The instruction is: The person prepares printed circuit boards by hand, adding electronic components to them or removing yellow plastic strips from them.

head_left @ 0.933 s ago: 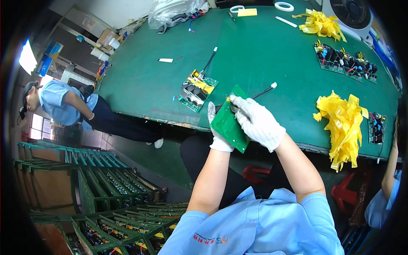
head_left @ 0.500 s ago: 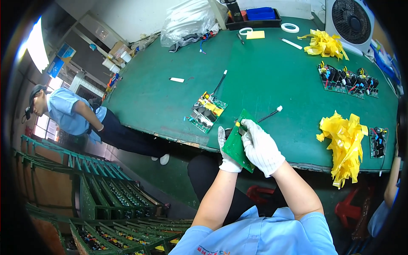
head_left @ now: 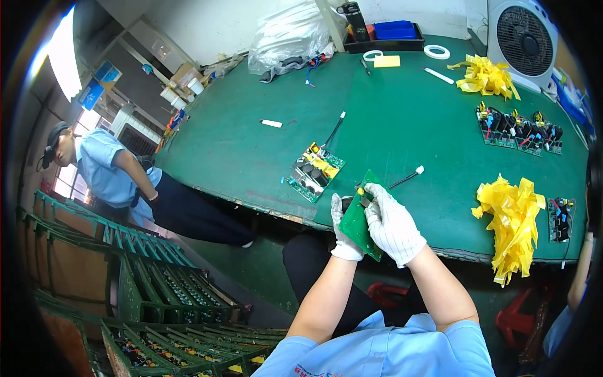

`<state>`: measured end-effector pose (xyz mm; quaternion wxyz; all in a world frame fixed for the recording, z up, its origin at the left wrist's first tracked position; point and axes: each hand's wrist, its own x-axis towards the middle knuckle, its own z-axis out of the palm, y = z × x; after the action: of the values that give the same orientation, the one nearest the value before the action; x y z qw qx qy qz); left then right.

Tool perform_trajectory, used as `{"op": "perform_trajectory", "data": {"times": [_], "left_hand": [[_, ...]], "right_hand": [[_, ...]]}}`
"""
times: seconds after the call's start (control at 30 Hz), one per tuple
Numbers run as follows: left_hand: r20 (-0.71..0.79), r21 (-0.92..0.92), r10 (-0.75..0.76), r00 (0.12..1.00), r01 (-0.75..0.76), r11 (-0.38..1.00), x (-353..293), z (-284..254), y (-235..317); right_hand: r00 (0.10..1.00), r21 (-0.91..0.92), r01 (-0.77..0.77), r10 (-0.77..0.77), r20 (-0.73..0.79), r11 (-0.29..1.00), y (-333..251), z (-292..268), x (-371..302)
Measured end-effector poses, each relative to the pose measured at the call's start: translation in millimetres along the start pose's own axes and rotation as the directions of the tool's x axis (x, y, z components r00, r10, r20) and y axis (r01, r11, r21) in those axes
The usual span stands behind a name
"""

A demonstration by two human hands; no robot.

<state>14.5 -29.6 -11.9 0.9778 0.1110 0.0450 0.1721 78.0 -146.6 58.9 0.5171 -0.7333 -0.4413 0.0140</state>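
Observation:
A green circuit board [head_left: 358,227] is tilted up on edge between my two gloved hands, just off the table's front edge. My left hand [head_left: 344,235] wraps its left side, where dark components partly show. With fingers bent at the board's upper edge, my right hand [head_left: 394,225] grips it from the right. A black cable with a white plug [head_left: 419,170] sticks out beyond the board. On the table, left of my hands, lies another circuit board [head_left: 315,171] with capacitors, yellow parts and a cable.
Yellow strips [head_left: 512,226] hang over the front edge at right, beside a small board [head_left: 559,220]. More boards [head_left: 520,131], a strip pile [head_left: 487,76] and a fan [head_left: 524,38] stand farther back. A person [head_left: 116,166] stands at left near green racks [head_left: 169,283].
The view has shifted slightly, so the table's things appear a little lower and to the right. Both hands still hold the board in nearly the same pose.

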Motion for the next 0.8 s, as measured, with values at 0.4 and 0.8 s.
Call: {"op": "perform_trajectory", "data": {"times": [0.4, 0.8], "left_hand": [[0.179, -0.212, -0.103, 0.978, 0.141, 0.967, -1.7, -8.6, -8.5], [-0.078, 0.229, 0.28, 0.957, -0.256, 0.939, 15.9, -14.1, -17.6]], "right_hand": [[0.992, -0.068, -0.084, 0.09, 0.09, 0.994, -4.9, -6.3, -7.5], [0.829, 0.73, -0.529, 0.446, 0.337, 0.432, -2.9, -9.3, 5.6]]}}
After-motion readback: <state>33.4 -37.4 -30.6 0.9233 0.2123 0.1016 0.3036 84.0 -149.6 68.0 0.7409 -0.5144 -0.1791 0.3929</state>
